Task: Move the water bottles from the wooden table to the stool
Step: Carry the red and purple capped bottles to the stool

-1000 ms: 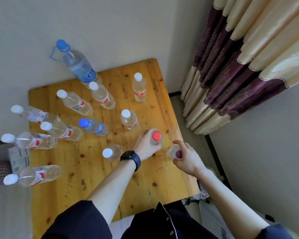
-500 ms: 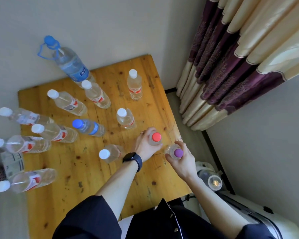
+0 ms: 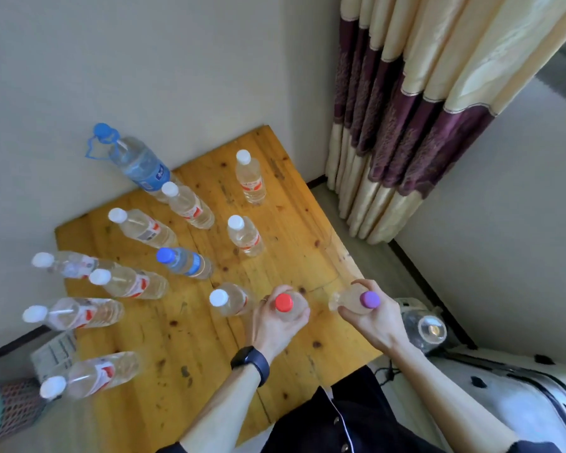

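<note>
Over the wooden table (image 3: 190,348), left hand (image 3: 276,322) fingers clamped on red-capped bottle (image 3: 286,307); right hand (image 3: 373,318) now lifting purple-capped bottle (image 3: 356,300)

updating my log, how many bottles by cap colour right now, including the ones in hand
White-capped clear plastic bottles: 9
Blue-capped clear plastic bottles: 2, one being the big jug with a carry handle
Red-capped clear plastic bottle: 1, gripped by the left hand
Purple-capped clear plastic bottle: 1, gripped by the right hand
Total: 13
</note>
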Available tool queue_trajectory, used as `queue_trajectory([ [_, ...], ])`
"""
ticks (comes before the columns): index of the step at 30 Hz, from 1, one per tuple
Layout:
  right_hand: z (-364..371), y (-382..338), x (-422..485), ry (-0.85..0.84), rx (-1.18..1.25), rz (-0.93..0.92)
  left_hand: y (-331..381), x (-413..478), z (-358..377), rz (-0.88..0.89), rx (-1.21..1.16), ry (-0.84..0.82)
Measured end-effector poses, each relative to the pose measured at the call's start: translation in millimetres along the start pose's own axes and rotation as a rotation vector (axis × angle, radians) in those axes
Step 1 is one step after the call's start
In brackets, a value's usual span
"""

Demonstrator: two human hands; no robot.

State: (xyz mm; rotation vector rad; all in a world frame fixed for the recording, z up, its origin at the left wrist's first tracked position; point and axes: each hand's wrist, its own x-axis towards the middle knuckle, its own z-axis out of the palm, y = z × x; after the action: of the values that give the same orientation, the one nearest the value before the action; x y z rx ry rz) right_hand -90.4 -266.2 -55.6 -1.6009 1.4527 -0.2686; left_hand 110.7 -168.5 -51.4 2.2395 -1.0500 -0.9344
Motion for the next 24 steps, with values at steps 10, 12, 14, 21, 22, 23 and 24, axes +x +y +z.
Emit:
queue_trajectory([
  [10,-13.7,-4.2,-142.6,0.376,0.193,0.062,22.9,-36.7,-22.2,0.355,0.108,-0.205],
  [12,-17.8,-1.0,-169.0,0.435,0.236,0.079,34.8,-46.1,-18.5,0.433,0.15,-0.246],
  [14,-22.4,7.3,-195.9,0.519,0.276,0.102,47.6,-56.9,-8.1,0.528,0.21,-0.278],
  [21,-33.4,62.0,-327.6,0.886,0.396,0.28,105.4,-138.6,70.9,0.904,0.34,-0.475],
  [22,-32.3,71.8,-352.6,0.946,0.415,0.314,112.3,-158.6,84.5,0.956,0.346,-0.519],
  [23,-29.3,82.2,-378.7,1.011,0.436,0.354,118.1,-181.2,97.8,1.0,0.348,-0.575],
  [24,-25.1,90.3,-406.7,1.08,0.454,0.39,122.5,-206.4,110.5,1.035,0.359,-0.635],
])
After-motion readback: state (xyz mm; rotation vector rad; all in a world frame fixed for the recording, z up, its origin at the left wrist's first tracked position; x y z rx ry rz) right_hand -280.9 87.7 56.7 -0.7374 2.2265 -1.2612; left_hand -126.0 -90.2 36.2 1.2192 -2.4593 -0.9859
